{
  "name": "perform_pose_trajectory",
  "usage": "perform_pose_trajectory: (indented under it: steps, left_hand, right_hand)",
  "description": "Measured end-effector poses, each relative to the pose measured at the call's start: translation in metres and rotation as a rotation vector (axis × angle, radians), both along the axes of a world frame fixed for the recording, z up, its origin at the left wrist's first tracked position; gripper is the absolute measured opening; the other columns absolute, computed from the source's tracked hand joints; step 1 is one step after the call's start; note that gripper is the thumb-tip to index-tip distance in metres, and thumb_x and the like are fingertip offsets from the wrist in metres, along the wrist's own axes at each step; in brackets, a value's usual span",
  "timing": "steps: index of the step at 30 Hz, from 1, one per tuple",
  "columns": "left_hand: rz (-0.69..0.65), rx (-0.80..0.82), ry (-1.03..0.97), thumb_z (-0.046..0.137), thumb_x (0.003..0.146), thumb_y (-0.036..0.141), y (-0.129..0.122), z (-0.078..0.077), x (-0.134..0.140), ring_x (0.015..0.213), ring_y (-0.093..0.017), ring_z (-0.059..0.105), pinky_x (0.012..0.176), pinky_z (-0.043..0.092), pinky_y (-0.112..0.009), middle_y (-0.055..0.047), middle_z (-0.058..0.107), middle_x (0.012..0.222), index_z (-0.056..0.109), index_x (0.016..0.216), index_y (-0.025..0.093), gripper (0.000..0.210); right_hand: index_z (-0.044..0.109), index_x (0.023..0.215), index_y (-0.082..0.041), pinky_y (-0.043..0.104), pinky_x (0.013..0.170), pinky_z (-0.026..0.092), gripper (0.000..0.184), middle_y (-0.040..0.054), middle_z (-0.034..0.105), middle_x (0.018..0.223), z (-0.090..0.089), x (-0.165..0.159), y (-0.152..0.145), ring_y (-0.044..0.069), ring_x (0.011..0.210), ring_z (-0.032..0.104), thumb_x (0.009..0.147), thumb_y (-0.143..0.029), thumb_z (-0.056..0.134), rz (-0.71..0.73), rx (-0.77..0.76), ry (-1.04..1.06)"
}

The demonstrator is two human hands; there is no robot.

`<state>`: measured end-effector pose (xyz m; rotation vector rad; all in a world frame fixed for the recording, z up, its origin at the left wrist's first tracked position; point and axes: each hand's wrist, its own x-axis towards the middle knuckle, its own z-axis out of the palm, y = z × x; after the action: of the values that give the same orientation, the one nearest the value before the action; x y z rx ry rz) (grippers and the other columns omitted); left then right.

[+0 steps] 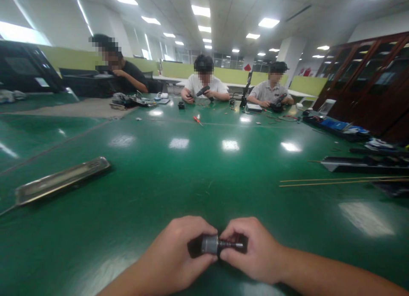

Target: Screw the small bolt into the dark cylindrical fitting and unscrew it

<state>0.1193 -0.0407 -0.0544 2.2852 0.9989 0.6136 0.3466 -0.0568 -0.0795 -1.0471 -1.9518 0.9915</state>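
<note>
Low in the head view, a small grey and black cylindrical part with a ridged neck and a thin metal shaft (pixel 210 244) lies between my hands. My left hand (pixel 183 253) has its thumb and fingers closed around the wider grey body. At the neck, my right hand (pixel 252 249) pinches with thumb and forefinger, and the shaft points into its palm. The part is level, with the shaft toward the right. Its underside and my lower fingers are hidden.
A long metal-edged tray (pixel 64 181) rests at left on the green table (pixel 191 185). Thin brass-coloured rods (pixel 338 182) and a dark metal channel (pixel 358 164) lie at right. Farther off are a red screwdriver (pixel 197 120) and several seated people, two holding power tools.
</note>
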Motion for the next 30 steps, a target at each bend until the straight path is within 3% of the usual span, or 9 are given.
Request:
perform_pose_trajectory:
  steps: [11, 30]
  left_hand:
    - [0.032, 0.047, -0.076, 0.07, 0.076, 0.02, -0.0011, 0.0034, 0.0018, 0.086, -0.017, 0.066, 0.078, 0.051, -0.03, -0.001, 0.072, 0.089, 0.072, 0.099, 0.025, 0.023]
    - [0.006, 0.132, -0.046, 0.073, 0.078, 0.023, 0.0019, 0.0052, -0.0014, 0.091, -0.02, 0.068, 0.089, 0.053, -0.036, 0.001, 0.075, 0.093, 0.071, 0.103, 0.026, 0.025]
  right_hand:
    - [0.074, 0.079, -0.017, 0.023, 0.059, 0.041, 0.006, 0.0004, 0.067, 0.067, 0.0038, -0.0003, 0.001, 0.014, 0.062, 0.058, 0.076, -0.023, 0.073, -0.029, -0.02, -0.021]
    - [0.073, 0.076, -0.017, 0.024, 0.059, 0.041, 0.007, 0.0004, 0.066, 0.065, 0.0044, 0.0, 0.0012, 0.014, 0.061, 0.057, 0.077, -0.024, 0.072, -0.03, -0.015, 0.028]
